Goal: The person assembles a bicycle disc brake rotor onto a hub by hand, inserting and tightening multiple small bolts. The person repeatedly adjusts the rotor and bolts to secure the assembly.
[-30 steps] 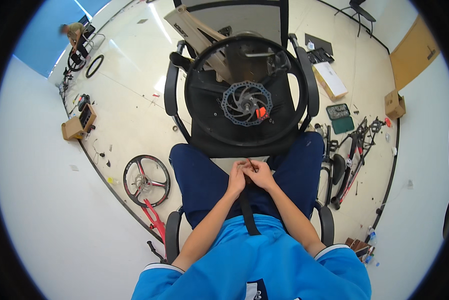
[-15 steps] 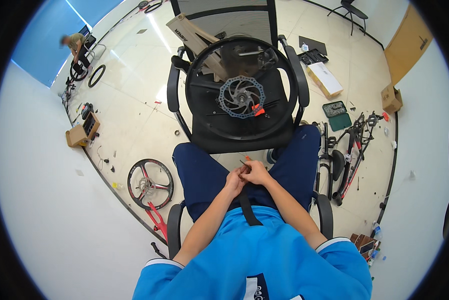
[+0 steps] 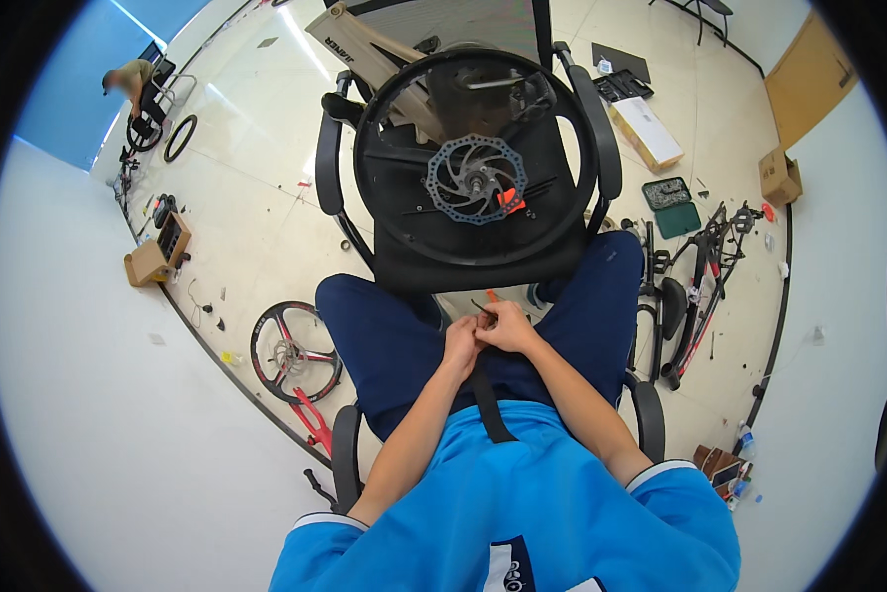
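While both hands pinch it, thin dark piece seemingly points forward.

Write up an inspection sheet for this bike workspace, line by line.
Surface: black office chair serving as a bench, on a pale floor.
Job's things: bicycle wheel with disc rotor lies flat on the seat; small dark part pinched over the lap.
Clutter: second wheel, green case, cardboard boxes, bike frame.
Grippers: left hand and right hand together on the small part.
Cables: nothing seen.
Surroundings: another person far off.
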The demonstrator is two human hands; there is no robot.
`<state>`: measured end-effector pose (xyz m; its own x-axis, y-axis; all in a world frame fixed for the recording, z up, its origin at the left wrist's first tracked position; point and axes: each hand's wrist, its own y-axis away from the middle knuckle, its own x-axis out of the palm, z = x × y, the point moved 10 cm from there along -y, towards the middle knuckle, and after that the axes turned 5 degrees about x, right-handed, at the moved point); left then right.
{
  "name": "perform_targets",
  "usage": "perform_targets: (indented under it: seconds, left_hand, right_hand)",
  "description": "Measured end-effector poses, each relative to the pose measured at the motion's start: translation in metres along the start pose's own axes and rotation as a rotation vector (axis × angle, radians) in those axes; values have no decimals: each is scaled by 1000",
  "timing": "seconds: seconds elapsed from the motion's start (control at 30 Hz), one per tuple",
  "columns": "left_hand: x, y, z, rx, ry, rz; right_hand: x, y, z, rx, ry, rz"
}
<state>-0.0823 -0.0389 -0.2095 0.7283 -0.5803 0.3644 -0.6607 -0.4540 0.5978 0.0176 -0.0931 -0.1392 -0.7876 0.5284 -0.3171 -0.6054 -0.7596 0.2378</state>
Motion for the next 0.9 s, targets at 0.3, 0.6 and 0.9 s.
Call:
perform_targets:
  seconds: [0.3,0.6,0.9]
  left_hand:
    - [14,-15,-8,-3,-25,27]
    - [40,-12,-11,-102,-10,115]
    - [38,-8,-5,-73,-66,135]
  right_hand:
    - [-27,-17,-12,61,20,-53]
    - [-41,-22,-23,123,135,-65]
    - [-20,-19,-81,431,-154,57]
